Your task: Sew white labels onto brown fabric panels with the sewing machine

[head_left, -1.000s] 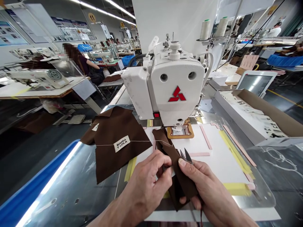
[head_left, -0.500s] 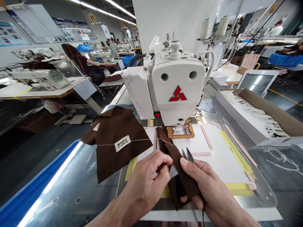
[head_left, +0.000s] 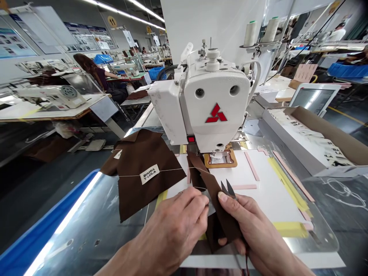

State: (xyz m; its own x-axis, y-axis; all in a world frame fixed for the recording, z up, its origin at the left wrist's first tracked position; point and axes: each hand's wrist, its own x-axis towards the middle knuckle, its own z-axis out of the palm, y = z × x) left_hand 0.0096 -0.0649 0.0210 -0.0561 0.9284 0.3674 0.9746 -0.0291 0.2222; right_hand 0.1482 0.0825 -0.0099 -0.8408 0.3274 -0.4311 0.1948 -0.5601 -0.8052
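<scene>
My right hand (head_left: 247, 218) grips a folded strip of brown fabric (head_left: 214, 188) between thumb and fingers. Small thread snips (head_left: 228, 189) are tucked in that same hand, blades pointing up past the thumb. Close beside the strip, my left hand (head_left: 184, 218) is closed in a pinch, with a light thread (head_left: 199, 188) running from its fingertips. A second thread crosses from the strip to a brown fabric panel (head_left: 135, 195) on the left, which bears a white "BIMBA Y LOLA" label (head_left: 149, 174). Above both hands stands the sewing machine head (head_left: 216, 103) with its brown clamp frame (head_left: 234, 159).
An open box of labels (head_left: 319, 142) sits at the right, with loose thread (head_left: 345, 195) near it. White template board (head_left: 276, 203) with yellow and pink tape lies under the machine. Thread cones (head_left: 250, 33) stand behind. A person (head_left: 96, 76) sits at the left background.
My left hand has turned so its back faces up, its fingers still pinched beside the strip. The right hand, strip and snips hold nearly the same place.
</scene>
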